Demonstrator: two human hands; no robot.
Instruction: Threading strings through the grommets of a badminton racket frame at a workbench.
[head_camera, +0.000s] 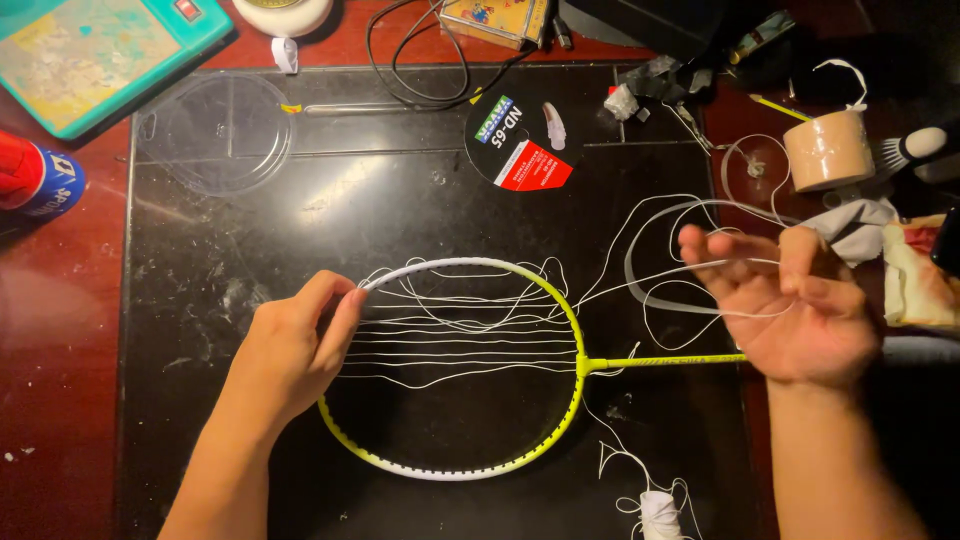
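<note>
Your left hand (290, 350) has its fingers pressed together on the rim of the badminton racket head (455, 368), thumb and fingertips pinching the frame near its top-left curve, right where the white string (470, 345) leaves the grommets. Your right hand (790, 310) is lifted beside the yellow shaft (665, 360), palm turned up, fingers half spread, with loose string draped across them and held lightly under the thumb rather than clamped.

The racket lies flat on the black mat (180, 300), head toward your left, shaft running right under your right hand. Several main strings already cross the upper half of the head, slack and uneven; the lower half is unstrung. So this looks like the early threading stage, drawing slack through one hole.

The next move calls for a steady pull with your right hand while your left keeps the frame from sliding, and for watching the loose loops (680, 270) near the shaft, which could knot.

A round string package (520, 140) and a roll of tan tape (828, 150) sit beyond.
</note>
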